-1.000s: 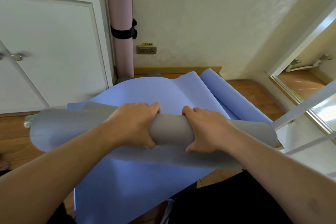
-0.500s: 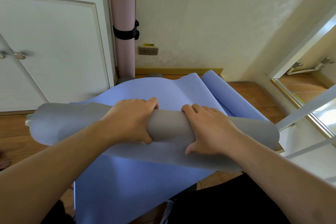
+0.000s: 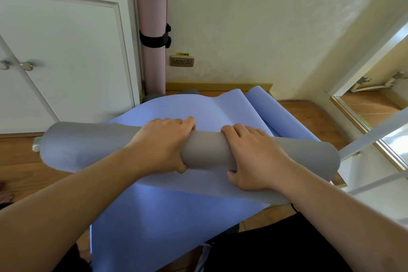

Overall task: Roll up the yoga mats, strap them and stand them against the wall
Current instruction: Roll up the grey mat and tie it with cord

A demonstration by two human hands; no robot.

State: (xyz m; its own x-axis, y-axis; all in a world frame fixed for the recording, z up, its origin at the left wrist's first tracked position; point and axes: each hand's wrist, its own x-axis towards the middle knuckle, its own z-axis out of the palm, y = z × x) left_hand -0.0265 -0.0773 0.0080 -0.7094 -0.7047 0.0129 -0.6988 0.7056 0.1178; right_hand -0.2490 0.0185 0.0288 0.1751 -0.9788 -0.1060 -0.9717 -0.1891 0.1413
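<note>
Both hands point(image 3: 207, 148) around mat roll point(image 3: 207, 150)

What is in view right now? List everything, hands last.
Mat being rolled: 1, grey outside, blue inside, across the middle, partly rolled.
Rolled mat: 1, pink, upright against the wall beside the cabinet.
Strap: 1, black, round the pink mat.
Cabinet: 1, white, left.
Knobs: 2, silver, on the cabinet doors.
Wall socket: 1, grey, low on the wall.
Floor: wood.
Left hand: grips the roll.
Right hand: grips the roll.
</note>
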